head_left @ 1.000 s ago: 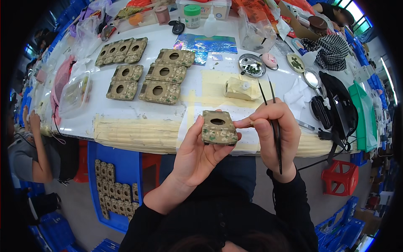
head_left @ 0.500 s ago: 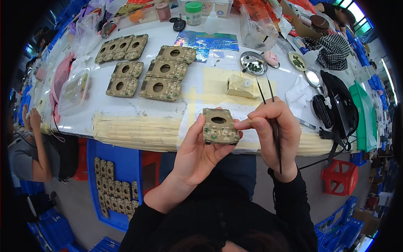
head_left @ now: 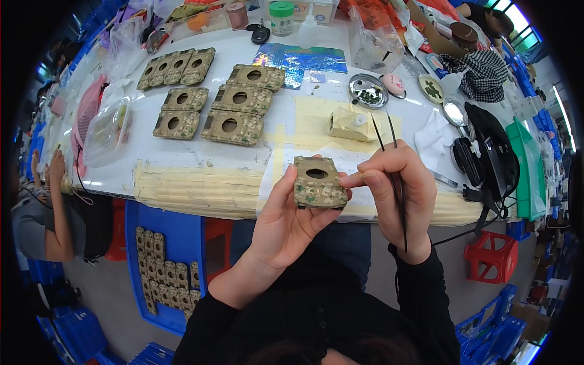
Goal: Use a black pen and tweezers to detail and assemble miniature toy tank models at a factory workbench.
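Note:
My left hand (head_left: 278, 234) holds a camouflage-patterned model tank hull (head_left: 313, 193) between thumb and fingers, above the table's front edge. The hull has a round hole in its top and a tan, brown and green pattern. My right hand (head_left: 415, 182) is closed around black tweezers (head_left: 404, 222), whose two spread tips point up and away from the hull. The index fingertip of that hand meets the hull's right edge. Beyond it sits a tape-covered block (head_left: 350, 129) with a small white bottle or cap on top.
Several similar hulls (head_left: 233, 125) stand in rows at the left of the table, and more lie in a blue tray (head_left: 175, 243) below. A metal dish (head_left: 359, 84) holds small green pieces. A black bag (head_left: 486, 143) and green tray (head_left: 528, 164) lie right. Another person's hand (head_left: 56, 169) shows far left.
My hands, the hull and the tweezers stay almost still. At the far left the other person's hand has shifted slightly upward.

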The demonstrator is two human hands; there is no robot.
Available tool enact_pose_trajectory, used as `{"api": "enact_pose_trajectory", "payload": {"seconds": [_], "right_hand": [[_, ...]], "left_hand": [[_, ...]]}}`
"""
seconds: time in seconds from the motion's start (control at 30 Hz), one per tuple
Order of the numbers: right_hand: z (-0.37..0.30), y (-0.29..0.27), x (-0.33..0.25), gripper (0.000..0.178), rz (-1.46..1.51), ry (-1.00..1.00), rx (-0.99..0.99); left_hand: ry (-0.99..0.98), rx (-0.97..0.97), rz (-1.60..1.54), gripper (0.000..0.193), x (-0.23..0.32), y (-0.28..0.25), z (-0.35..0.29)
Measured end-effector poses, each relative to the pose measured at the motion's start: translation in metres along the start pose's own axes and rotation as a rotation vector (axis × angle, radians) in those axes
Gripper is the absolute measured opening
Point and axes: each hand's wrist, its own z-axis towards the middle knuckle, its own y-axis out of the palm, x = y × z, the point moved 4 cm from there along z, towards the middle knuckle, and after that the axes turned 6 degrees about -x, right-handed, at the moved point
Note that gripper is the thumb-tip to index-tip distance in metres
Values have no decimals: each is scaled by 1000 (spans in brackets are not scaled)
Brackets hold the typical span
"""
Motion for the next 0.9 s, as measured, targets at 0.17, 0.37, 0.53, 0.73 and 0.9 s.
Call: {"api": "enact_pose_trajectory", "payload": {"seconds": [0.17,0.37,0.53,0.73,0.9], "right_hand": [[0,1,1,5,22,13,12],[-2,1,4,5,52,94,-4],[-1,3,5,3,146,123,-21],[-1,2,11,8,430,256,35],[12,-25,31,10,-8,118,267]], "left_hand": [[5,-10,28,46,0,1,0],[2,-8,0,53,0,-3,0],[2,-8,14,49,0,-1,0],[-5,-5,42,47,1,-2,1],[-2,-17,6,49,2,-3,0]]}}
